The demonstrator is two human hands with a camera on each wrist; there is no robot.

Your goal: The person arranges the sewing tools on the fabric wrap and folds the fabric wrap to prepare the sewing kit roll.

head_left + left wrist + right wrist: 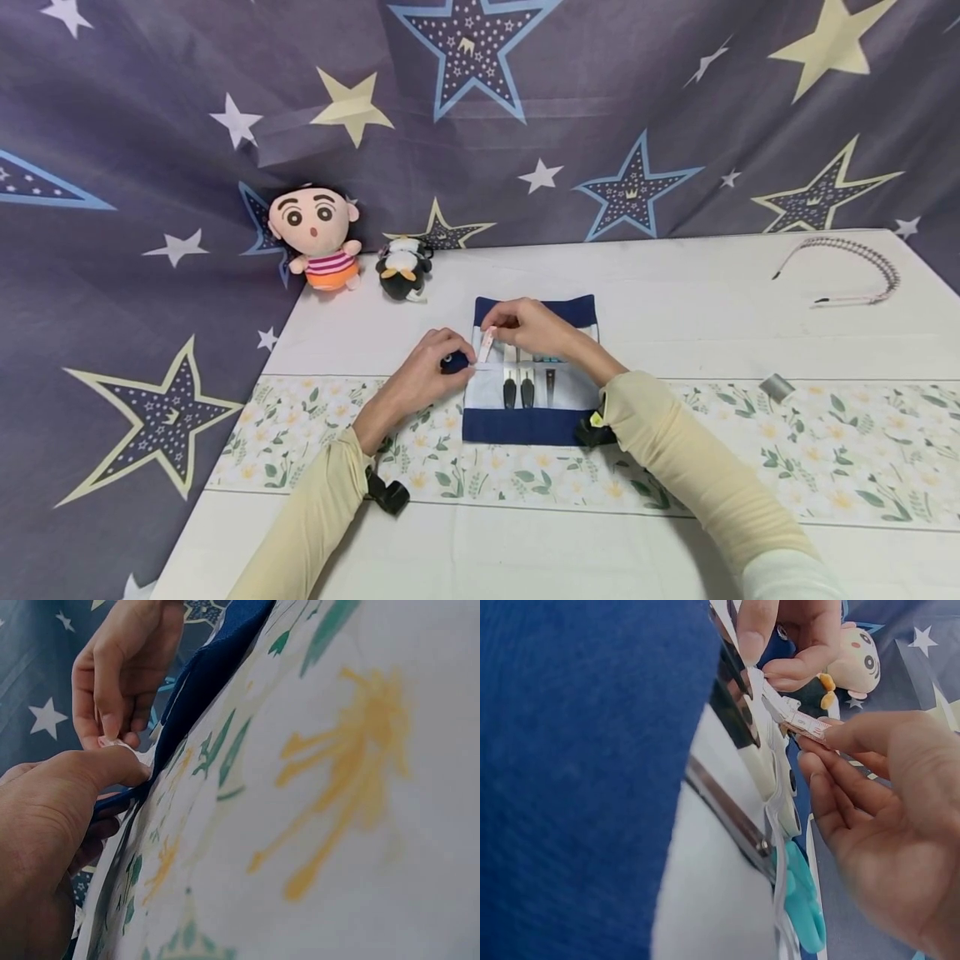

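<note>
Right hand (528, 325) has its thumb and fingertips together, pinching a narrow white strip with red printed marks (808, 726) that slants out of the upper left part of an open navy and white fabric pouch (517, 426). Left hand (433, 368), just beside it, pinches the pouch's left edge between thumb and fingers, with a navy piece of cloth showing in the curl of the grip.

Below the strip, two black tools (518, 390) stand side by side in the pouch behind the white cross band. Right of them sits a tool with a silver metal end (551, 386) and teal handles (802, 904).

The pouch lies on a white worktop (585, 550), partly over its floral band (847, 458). A small silvery grey piece (777, 388) lies well apart to the right; behind it rests a headband (885, 262). At the back left, a plush doll (326, 237) in a striped top is near a black and white plush toy (402, 271). Dark cloth with stars (487, 167) hangs behind everything.
</note>
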